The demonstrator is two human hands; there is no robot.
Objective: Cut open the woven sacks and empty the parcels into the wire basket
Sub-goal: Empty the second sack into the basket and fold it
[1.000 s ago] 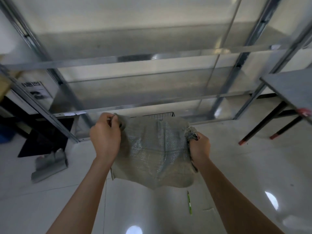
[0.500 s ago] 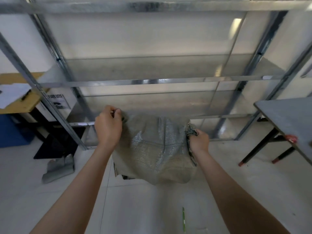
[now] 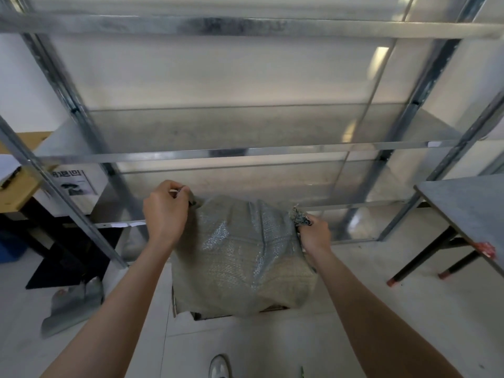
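Fingers of the left hand (image 3: 165,214) curl and pinch one top corner of the woven sack (image 3: 240,257). Those of the right hand (image 3: 315,236) clench the other corner, which is bunched and frayed. The top edge stretches level between them. The limp body hangs below toward the floor, a creased grey-green glossy plastic weave. Beyond the knuckles stands a galvanised steel rack (image 3: 207,155).

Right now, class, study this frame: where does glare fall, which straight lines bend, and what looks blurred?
Head view: glare patches on the panels of the metal shelving, and glints on the woven sack gripped by the left hand and right hand; head view: the wide-angle lens splays the shelf uprights outward; head view: the top rail looks smeared, the sack sharper.
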